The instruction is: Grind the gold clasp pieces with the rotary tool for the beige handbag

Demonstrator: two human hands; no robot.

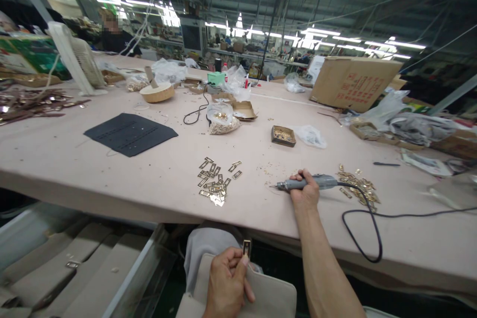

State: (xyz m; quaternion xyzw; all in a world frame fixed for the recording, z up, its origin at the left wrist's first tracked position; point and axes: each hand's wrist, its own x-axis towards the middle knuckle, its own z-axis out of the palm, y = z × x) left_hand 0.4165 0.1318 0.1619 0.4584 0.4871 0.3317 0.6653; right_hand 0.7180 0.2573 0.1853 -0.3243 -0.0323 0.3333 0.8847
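My right hand (pixel 304 194) is wrapped round a grey electric screwdriver (pixel 325 181), its bit pointing left just over scattered tiny screws (pixel 274 169) on the table. At the front edge, my left hand (pixel 228 278) pinches a small gold rectangular metal plate (pixel 246 247) between thumb and fingers. Under that hand a beige leather bag piece (pixel 274 292) rests on my lap. A pile of gold rectangular frames (pixel 212 179) lies ahead of my left hand. More gold metal parts (pixel 359 189) are heaped behind the screwdriver.
A black cord (pixel 380 238) loops over the table's front right edge. A small box of fittings (pixel 283 135), a black sheet (pixel 130 133) and a bag of parts (pixel 222 118) lie farther back. Left below stands a bin (pixel 136 263) of beige pieces. A person (pixel 115 35) is far left.
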